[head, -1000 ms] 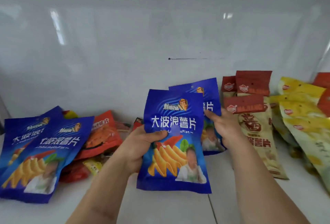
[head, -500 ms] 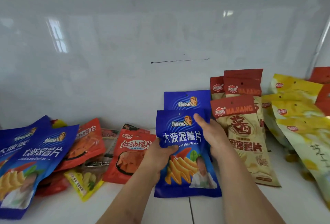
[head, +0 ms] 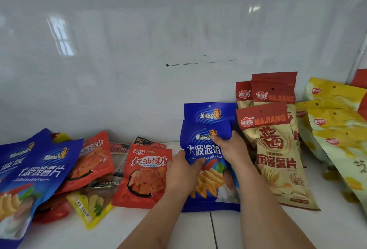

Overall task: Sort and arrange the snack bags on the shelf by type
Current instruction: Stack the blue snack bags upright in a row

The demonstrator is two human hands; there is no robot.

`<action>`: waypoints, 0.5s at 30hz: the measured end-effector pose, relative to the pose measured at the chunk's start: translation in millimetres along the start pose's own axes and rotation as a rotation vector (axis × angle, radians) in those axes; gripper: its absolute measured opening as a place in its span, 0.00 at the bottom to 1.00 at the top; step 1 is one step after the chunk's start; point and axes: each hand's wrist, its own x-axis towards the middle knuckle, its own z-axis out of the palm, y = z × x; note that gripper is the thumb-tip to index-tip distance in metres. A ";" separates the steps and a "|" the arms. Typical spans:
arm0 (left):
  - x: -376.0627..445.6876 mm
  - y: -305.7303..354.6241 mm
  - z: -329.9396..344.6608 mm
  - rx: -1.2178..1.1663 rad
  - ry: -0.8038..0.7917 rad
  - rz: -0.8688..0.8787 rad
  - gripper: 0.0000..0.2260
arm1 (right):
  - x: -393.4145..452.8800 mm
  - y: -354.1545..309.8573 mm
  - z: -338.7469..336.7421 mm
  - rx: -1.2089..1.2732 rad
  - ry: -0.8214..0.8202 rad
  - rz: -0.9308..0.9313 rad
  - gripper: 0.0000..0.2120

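Head view: on the white shelf (head: 198, 233), an unsorted heap is seen at far left, where two blue wavy potato chip bags (head: 37, 171) printed "大波浪薯片" lie over orange-red bags and a small yellow packet (head: 89, 207). Just right of the heap, a red bag (head: 145, 175) labelled "红油馍片" is laid flat. At centre, a blue chip bag (head: 208, 149) of the same "大波浪薯片" type is gripped at its left edge by the left hand (head: 181, 175), thumb across the front, and pinched near its top by the right hand (head: 228, 149); it is stood against a matching blue bag (head: 209, 112) behind. To the right, beige "MAJIANG" bags (head: 278, 149) reading "麻酱薯片" are stacked, with yellow bags (head: 337, 125) at far right, their writing unreadable. A slide is judged possible once the glossy front bag is released, toppling it onto the neighbouring MAJIANG row.
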 end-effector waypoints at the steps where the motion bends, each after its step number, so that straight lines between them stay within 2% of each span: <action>1: 1.2 0.0 0.8 0.029 0.009 0.008 0.21 | 2.0 1.0 0.8 -0.049 0.019 0.010 0.19; 5: 4.1 4.1 3.0 0.120 0.063 0.026 0.24 | 8.8 5.1 3.7 -0.222 0.087 0.043 0.25; 10: 2.9 6.9 8.2 0.160 0.114 0.016 0.26 | 9.5 2.1 6.1 -0.330 0.074 0.058 0.29; 15: 0.4 7.9 7.0 0.136 0.130 0.010 0.28 | 2.5 5.2 8.8 -0.396 0.141 -0.029 0.32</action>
